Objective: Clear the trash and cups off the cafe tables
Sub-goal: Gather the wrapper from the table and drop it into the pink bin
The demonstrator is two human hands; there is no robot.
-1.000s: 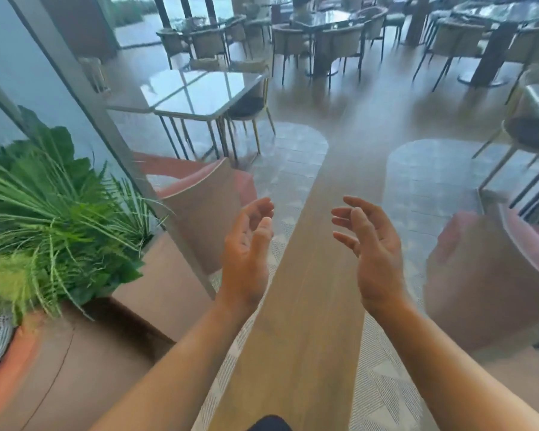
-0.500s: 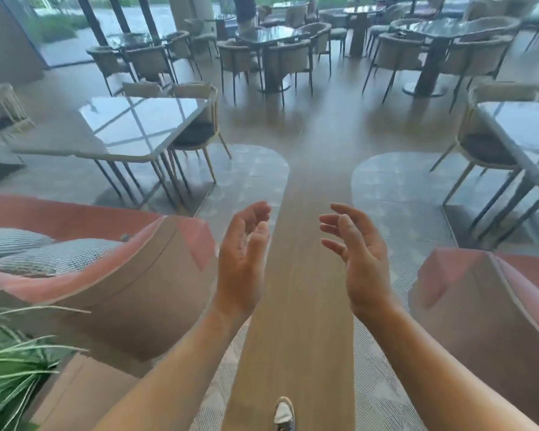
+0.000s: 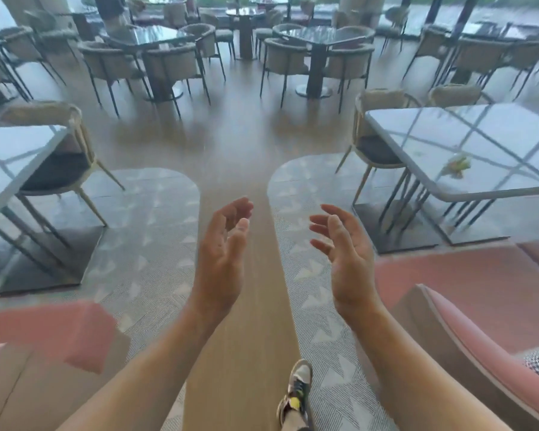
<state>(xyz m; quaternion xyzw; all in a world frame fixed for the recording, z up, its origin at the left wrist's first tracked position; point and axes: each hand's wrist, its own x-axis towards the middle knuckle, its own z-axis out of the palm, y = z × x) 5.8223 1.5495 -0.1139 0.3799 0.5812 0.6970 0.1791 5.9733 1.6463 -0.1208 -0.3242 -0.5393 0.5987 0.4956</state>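
Observation:
My left hand (image 3: 221, 256) and my right hand (image 3: 346, 256) are raised in front of me over the wooden floor strip, palms facing each other, fingers apart, both holding nothing. A small crumpled yellow-green piece of trash (image 3: 458, 166) lies on the glossy white table (image 3: 417, 178) ahead on the right, well beyond my right hand. Another white table (image 3: 0, 188) stands at the left edge; nothing shows on its visible part.
Pink sofas flank me: one at the lower left (image 3: 53, 331), one at the right (image 3: 486, 306) with a checked cushion. Beige chairs (image 3: 374, 141) sit at the near tables. Farther back stand dark round tables (image 3: 308, 35) ringed with chairs. My shoe (image 3: 297, 390) is on the wooden strip.
I have walked forward and my view has swung right. The plant and glass partition have left the view; the right table with the trash has come into sight. My hands stay empty.

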